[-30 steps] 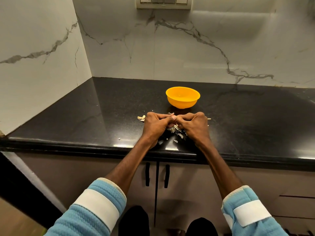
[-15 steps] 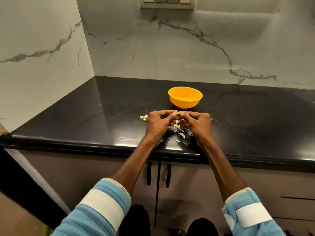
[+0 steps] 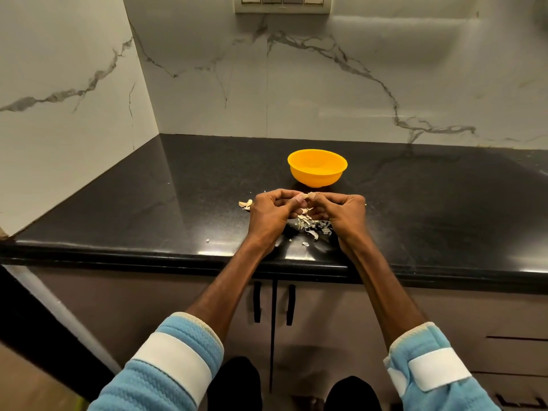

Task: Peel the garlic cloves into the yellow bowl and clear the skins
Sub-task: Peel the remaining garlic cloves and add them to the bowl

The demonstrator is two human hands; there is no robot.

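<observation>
Garlic clove (image 3: 310, 195), too hidden to read its long axis, is pinched between curled left hand (image 3: 268, 216) and right hand (image 3: 344, 215), above loose skins (image 3: 311, 227), near the yellow bowl (image 3: 317, 173).

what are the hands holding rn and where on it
A small clove, pinched between the fingertips of the left hand and the right hand, one from each side. The fingers hide most of it.

Curled fingers (image 3: 289, 200) hide most of the small pale garlic clove (image 3: 310, 195) from me. The white wall switch plate (image 3: 281, 5) runs off the top edge.
</observation>
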